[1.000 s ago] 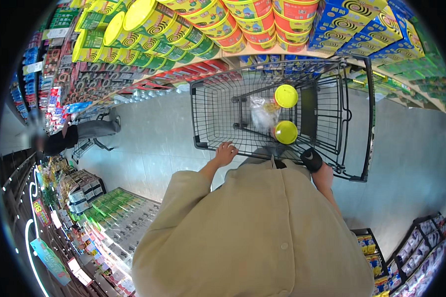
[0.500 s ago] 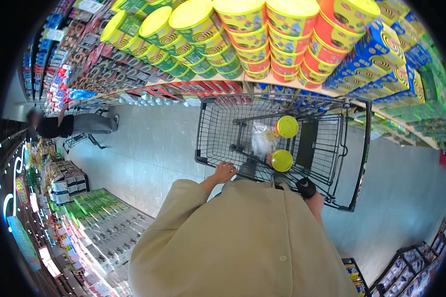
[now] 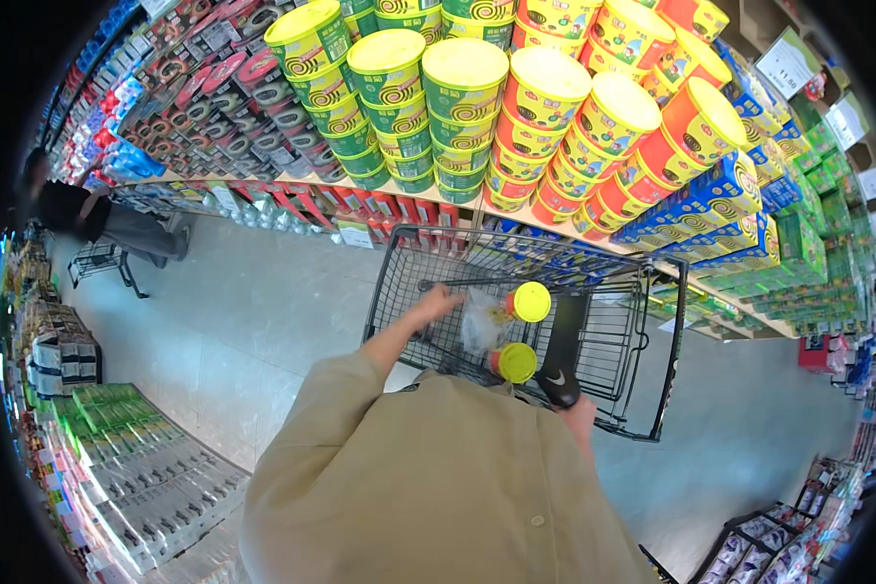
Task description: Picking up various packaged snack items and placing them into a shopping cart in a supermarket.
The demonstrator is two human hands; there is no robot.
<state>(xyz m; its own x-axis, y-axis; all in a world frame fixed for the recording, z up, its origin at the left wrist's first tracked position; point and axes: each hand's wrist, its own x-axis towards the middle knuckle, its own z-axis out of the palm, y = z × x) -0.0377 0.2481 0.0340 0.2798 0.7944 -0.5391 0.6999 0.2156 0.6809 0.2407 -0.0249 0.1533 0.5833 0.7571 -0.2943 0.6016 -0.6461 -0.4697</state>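
A black wire shopping cart (image 3: 384, 292) stands sideways in front of me. My left hand (image 3: 440, 304) reaches over its near side, above the basket, left of a clear plastic bag (image 3: 480, 323); motion smears its fingers. Two small tubs with yellow lids are in the basket right of the bag: a farther tub (image 3: 530, 302) and a nearer tub (image 3: 517, 362). My right hand (image 3: 572, 407) is low at the cart's near side, mostly behind a black cover with a white mark (image 3: 559, 385). Its fingers are hidden.
Beyond the cart, a shelf bears stacked green-yellow tubs (image 3: 462, 83), red-yellow tubs (image 3: 545, 92) and blue boxes (image 3: 696, 209). Far left, a person in black (image 3: 73, 209) is beside another cart (image 3: 102, 261). Stacked packs (image 3: 151, 487) stand lower left, racks (image 3: 749, 545) lower right.
My left hand has left the cart's near rim and moved forward over the basket. My right hand stays by the near side. The view has shifted, showing more of the shelf.
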